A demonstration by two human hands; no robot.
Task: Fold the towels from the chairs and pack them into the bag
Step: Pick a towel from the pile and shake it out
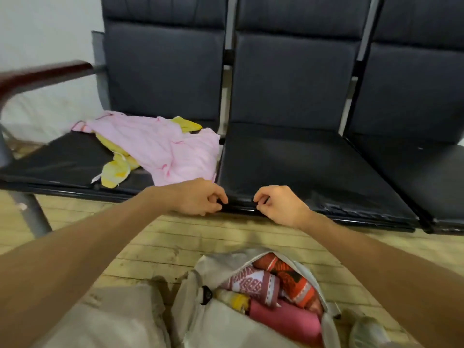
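A crumpled pink towel [160, 146] lies on the left chair seat [62, 164], on top of a yellow towel [118, 169]. My left hand [198, 197] and my right hand [278, 204] hover side by side at the front edge of the middle chair seat [301, 167]. The fingers of both are loosely curled and hold nothing. Below them on the floor stands the open beige bag [216, 315]. Inside it are several rolled towels: a red-orange one [288, 277], a pink-and-white patterned one [253, 285], a plain pink one [283, 320] and a yellow one [238, 300].
The three dark padded chairs form one row, and the right seat [431, 172] holds nothing. A wooden armrest [37, 74] sticks out at the far left. The wooden plank floor [175, 244] runs between the chairs and the bag.
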